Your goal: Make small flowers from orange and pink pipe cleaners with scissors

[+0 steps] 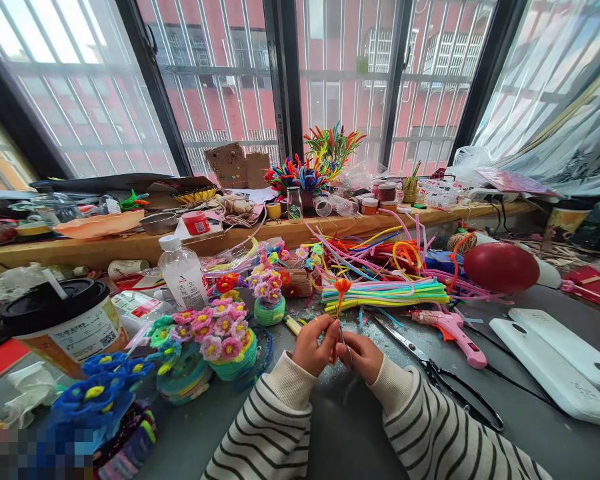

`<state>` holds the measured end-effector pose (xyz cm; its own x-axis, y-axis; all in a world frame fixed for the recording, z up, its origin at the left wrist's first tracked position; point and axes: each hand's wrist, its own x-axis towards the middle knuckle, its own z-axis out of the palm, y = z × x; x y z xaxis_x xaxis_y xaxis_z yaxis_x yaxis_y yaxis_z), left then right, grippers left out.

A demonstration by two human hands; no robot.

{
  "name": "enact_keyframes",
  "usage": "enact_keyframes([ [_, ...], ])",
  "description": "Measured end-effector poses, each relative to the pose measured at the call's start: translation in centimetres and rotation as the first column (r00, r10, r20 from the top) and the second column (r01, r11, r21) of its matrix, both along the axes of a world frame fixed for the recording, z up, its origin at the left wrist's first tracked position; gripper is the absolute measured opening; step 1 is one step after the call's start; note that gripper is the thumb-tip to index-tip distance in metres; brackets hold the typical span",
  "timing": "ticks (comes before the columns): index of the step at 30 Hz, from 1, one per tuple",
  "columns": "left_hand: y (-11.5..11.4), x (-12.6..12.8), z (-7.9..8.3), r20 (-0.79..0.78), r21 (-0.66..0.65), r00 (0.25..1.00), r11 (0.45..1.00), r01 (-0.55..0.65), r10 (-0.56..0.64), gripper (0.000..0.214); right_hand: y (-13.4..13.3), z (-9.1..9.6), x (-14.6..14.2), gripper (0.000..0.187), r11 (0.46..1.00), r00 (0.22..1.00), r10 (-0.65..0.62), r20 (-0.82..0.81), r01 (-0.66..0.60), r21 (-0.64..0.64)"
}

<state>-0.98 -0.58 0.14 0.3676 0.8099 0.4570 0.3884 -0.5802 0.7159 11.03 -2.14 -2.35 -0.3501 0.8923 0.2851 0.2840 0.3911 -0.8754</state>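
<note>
In the middle of the head view, my left hand (316,347) pinches an orange pipe cleaner (343,288), twisted into a small bud shape at its top end. Close against it, my right hand (364,358) is also closed, its fingertips on the lower part of the same piece. Something thin and dark shows between the fingertips, too small to name. Behind the hands lies a bundle of pastel pipe cleaners (390,295). Long scissors (420,357) rest on the table by my right forearm, with a pink glue gun (457,333) just beyond them.
Pots of pipe-cleaner flowers, pink (225,340) and blue (97,393), stand at left near a lidded cup (63,327) and a plastic bottle (183,273). White flat devices (555,367) and a red balloon (501,267) lie at right. A cluttered wooden sill (250,233) runs behind.
</note>
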Motion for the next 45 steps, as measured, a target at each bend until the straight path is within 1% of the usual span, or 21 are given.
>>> enact_keyframes([
  [3, 0.0, 0.0, 0.0, -0.011, -0.003, 1.000, 1.000, -0.004, 0.003, 0.027, 0.0, -0.1, -0.1, 0.048, 1.000, 1.000, -0.010, -0.025, 0.010, -0.024],
  [8, 0.0, 0.0, 0.0, -0.007, -0.027, 1.000, 1.000, -0.004, 0.004, 0.027, 0.2, -0.7, 0.0, 0.046, 0.995, 0.996, -0.021, -0.086, 0.012, -0.099],
  [12, 0.0, 0.0, 0.0, 0.003, -0.031, 1.000, 1.000, -0.002, 0.002, 0.027, 0.3, -1.1, 0.0, 0.047, 0.997, 0.994, -0.003, -0.108, -0.006, -0.081],
  [16, -0.1, 0.0, 0.1, 0.000, -0.015, 1.000, 1.000, 0.020, -0.020, 0.026, 0.2, -1.1, -0.1, 0.052, 0.997, 0.989, 0.041, -0.145, -0.049, -0.055],
  [18, -0.1, 0.0, 0.1, -0.014, -0.003, 0.999, 1.000, 0.029, -0.029, 0.026, 0.2, -1.0, -0.1, 0.054, 0.998, 0.988, 0.041, -0.148, -0.047, -0.038],
  [22, -0.1, 0.1, 0.0, -0.026, -0.003, 1.000, 1.000, 0.018, -0.018, 0.027, 0.2, -0.8, 0.0, 0.051, 1.000, 0.995, 0.012, -0.100, -0.014, -0.021],
  [26, 0.1, 0.1, -0.1, 0.001, -0.028, 1.000, 1.000, 0.010, -0.010, 0.027, 0.1, -0.6, 0.1, 0.044, 0.996, 0.996, -0.082, -0.041, 0.081, -0.029],
  [28, 0.1, 0.1, -0.1, 0.012, -0.030, 1.000, 1.000, 0.004, -0.003, 0.027, 0.1, -0.5, 0.1, 0.042, 0.994, 0.994, -0.108, -0.033, 0.108, -0.020],
  [30, 0.1, 0.1, -0.1, 0.010, -0.030, 1.000, 1.000, 0.003, -0.003, 0.027, 0.0, -0.5, 0.1, 0.043, 0.996, 0.994, -0.088, -0.061, 0.086, -0.028],
  [35, 0.0, 0.1, 0.0, 0.000, -0.029, 1.000, 0.999, 0.018, -0.018, 0.026, 0.0, -1.1, 0.0, 0.048, 0.999, 0.991, 0.011, -0.135, -0.017, -0.043],
  [38, -0.1, 0.2, -0.1, -0.017, -0.007, 0.999, 0.999, 0.039, -0.039, 0.026, 0.3, -1.5, 0.0, 0.051, 0.999, 0.985, 0.013, -0.173, -0.021, -0.047],
  [41, 0.0, 0.3, -0.3, -0.048, 0.022, 0.997, 0.998, 0.060, -0.059, 0.026, 0.4, -1.5, 0.2, 0.051, 0.999, 0.981, 0.002, -0.193, -0.012, -0.047],
  [45, 0.0, 0.3, -0.4, -0.057, 0.033, 0.998, 0.999, 0.028, -0.026, 0.026, 0.4, -1.0, 0.4, 0.048, 0.999, 0.990, 0.014, -0.143, -0.018, -0.026],
])
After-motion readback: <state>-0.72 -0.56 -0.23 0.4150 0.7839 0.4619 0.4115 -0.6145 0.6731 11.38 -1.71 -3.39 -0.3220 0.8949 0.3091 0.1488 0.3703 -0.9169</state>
